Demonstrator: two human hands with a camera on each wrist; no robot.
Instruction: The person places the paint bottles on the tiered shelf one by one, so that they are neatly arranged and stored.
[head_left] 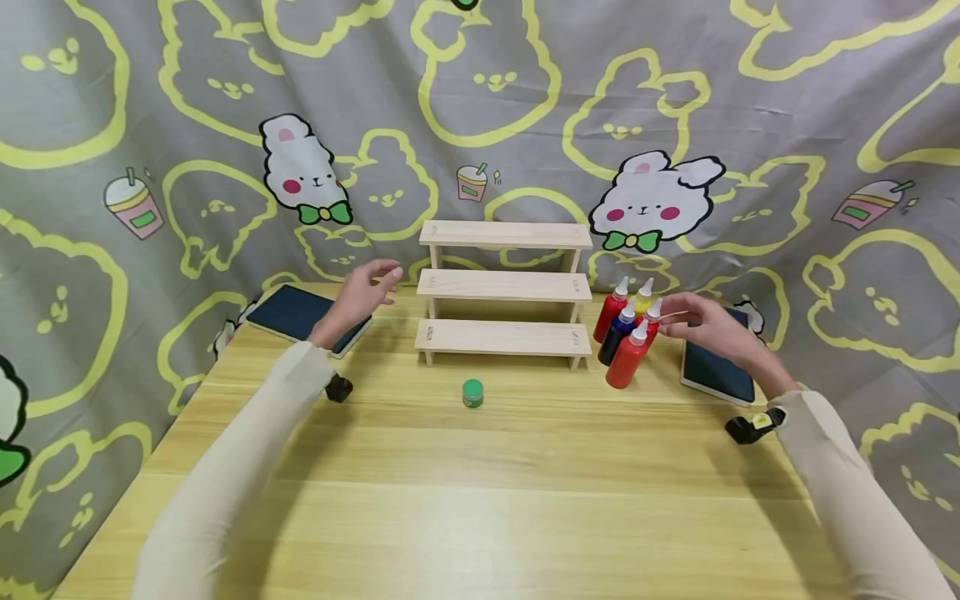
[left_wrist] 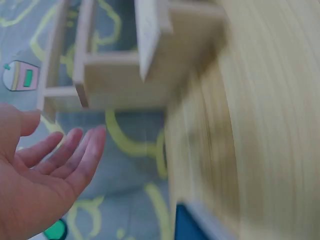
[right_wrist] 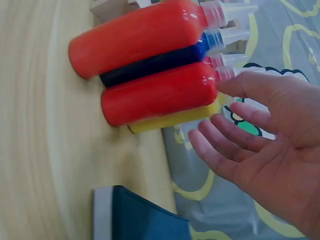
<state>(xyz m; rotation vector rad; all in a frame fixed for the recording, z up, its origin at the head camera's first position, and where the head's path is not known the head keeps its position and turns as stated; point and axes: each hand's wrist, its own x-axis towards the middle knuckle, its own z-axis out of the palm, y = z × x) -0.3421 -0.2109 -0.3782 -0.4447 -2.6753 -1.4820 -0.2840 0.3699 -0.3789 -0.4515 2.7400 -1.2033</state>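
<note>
My left hand point(head_left: 367, 292) hovers beside the left end of a three-tier wooden shelf point(head_left: 504, 335), its fingers loosely extended and holding nothing. In the left wrist view the palm and fingers lie apart from the shelf's side. On the right, my right hand point(head_left: 701, 323) is by a cluster of squeeze bottles with clear pointed nozzles: an orange-red bottle point(head_left: 625, 365) in front, a dark blue bottle point(head_left: 613, 340), a yellow bottle point(right_wrist: 175, 119) and two other red ones. Its thumb is close to the neck of one red bottle point(right_wrist: 160, 92); contact is unclear. The fingers are spread around no bottle.
A small green-lidded jar point(head_left: 472, 393) stands on the wooden table point(head_left: 480, 500) in front of the shelf. Dark blue books lie at both sides, one left book point(head_left: 288, 312) and one right book point(head_left: 716, 371). A patterned grey curtain point(head_left: 495, 100) hangs behind.
</note>
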